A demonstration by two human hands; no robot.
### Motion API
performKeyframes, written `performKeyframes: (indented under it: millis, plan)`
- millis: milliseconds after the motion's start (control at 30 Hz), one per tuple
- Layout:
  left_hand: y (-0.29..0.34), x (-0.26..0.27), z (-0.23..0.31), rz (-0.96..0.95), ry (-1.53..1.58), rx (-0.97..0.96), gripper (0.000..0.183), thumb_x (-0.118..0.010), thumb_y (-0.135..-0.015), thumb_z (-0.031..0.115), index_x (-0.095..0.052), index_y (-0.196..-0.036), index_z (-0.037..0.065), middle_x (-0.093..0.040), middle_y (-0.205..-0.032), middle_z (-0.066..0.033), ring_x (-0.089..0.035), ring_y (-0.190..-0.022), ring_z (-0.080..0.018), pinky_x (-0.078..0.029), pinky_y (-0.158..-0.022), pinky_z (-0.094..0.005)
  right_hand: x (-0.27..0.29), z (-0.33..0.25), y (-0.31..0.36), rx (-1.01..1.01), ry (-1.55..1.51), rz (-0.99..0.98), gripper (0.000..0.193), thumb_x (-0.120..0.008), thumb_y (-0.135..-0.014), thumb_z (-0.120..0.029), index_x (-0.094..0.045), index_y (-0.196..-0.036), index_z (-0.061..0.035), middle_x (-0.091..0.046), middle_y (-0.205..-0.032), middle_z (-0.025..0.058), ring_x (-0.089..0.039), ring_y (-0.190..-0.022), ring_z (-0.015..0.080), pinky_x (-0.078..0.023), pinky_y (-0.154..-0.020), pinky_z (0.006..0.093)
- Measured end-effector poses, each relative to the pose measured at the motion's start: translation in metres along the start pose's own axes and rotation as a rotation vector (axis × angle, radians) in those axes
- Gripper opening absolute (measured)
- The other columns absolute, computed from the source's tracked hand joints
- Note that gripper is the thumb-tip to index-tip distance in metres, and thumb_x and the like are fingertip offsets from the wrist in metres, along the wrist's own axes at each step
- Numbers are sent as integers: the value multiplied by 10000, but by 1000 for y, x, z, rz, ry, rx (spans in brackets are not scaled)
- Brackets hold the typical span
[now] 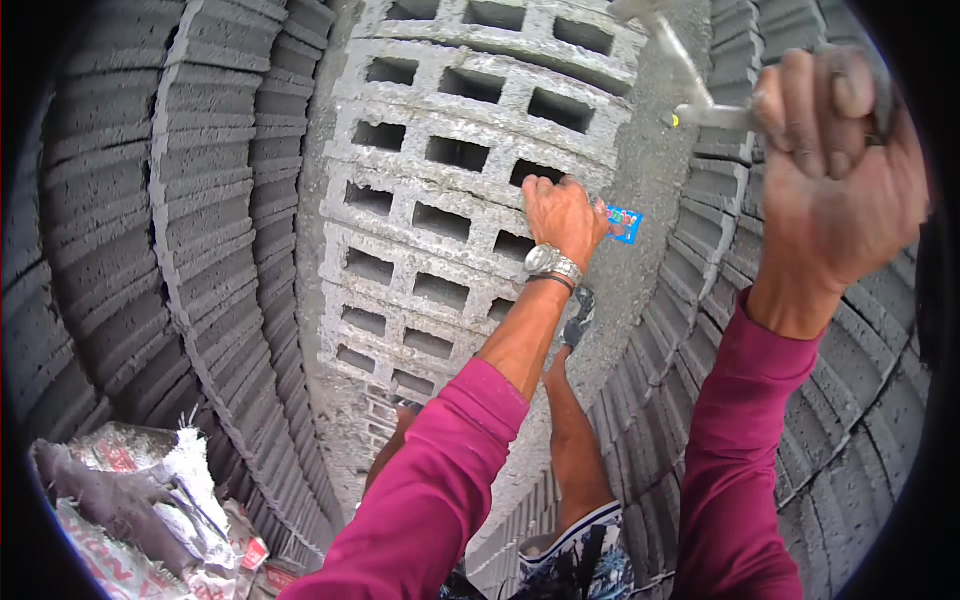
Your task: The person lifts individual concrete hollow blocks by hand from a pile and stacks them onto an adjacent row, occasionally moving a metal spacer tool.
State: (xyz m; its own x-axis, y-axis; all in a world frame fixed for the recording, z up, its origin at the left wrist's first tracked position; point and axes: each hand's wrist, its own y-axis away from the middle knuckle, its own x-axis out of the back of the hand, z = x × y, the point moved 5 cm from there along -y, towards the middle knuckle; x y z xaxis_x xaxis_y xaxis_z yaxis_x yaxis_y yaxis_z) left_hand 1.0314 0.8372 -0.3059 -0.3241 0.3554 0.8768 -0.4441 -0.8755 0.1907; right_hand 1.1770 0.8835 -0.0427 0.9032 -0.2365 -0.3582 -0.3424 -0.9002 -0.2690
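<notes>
A long row of grey hollow concrete blocks [470, 160] runs away from me with its hollows facing up. My left hand [565, 215], wearing a metal watch [548, 261], is closed on the right side of one block, fingers curled at its hollow. Just right of those fingers is a small blue packet [624, 225]; whether they touch cannot be told. My right hand [840, 130] is raised at the upper right, closed around a metal tool with a pale bent rod [684, 62]. The tool's far end is blurred at the top edge, so its kind is unclear.
Stacked grey ribbed concrete pieces wall me in on the left [215, 200] and right [800, 430]. Crumpled, dusty printed sacks [160, 510] lie at the lower left. My shoe [578, 318] stands on gritty ground beside the block row.
</notes>
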Motion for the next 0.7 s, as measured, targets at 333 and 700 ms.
performKeyframes:
  millis: [333, 700]
  plan:
    - [17, -5, -15, 226, 563, -28, 293, -652, -790, 302, -681, -769, 12, -663, -784, -201, -575, -937, -367, -352, -1008, -477, -44, 233, 66, -286, 716, 136, 451, -547, -1002, -404, -601, -711, -63, -513, -581, -27, -456, -563, 74, -357, -521, 261]
    - [6, 2, -4, 79, 61, -21, 377, -819, -676, 346, -675, -714, 0, -655, -677, -162, -618, -789, -286, -375, -950, -392, 24, 117, 78, -267, 502, 501, 294, -618, -966, -276, -631, -751, -75, -524, -625, -27, -456, -534, 55, -325, -489, 233]
